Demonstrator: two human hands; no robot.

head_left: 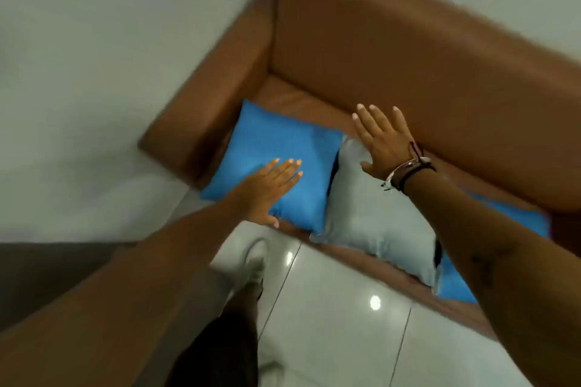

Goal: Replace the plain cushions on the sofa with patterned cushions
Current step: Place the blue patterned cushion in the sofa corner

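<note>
A brown leather sofa (393, 50) fills the upper right. On its seat lie a plain blue cushion (270, 151) by the left armrest, a plain pale grey cushion (371, 217) beside it, and another blue cushion (456, 283) partly hidden under my right forearm. My left hand (270, 188) hovers flat over the first blue cushion's near part, fingers apart, holding nothing. My right hand (383, 141) is spread over the grey cushion's far corner, bracelets on the wrist. No patterned cushion is in view. The frame is motion-blurred.
Glossy white floor tiles (330, 324) run in front of the sofa, with my shoe (256, 258) on them. A white wall (110, 41) stands behind and left of the armrest (213, 104). A dark surface (47, 270) shows at the lower left.
</note>
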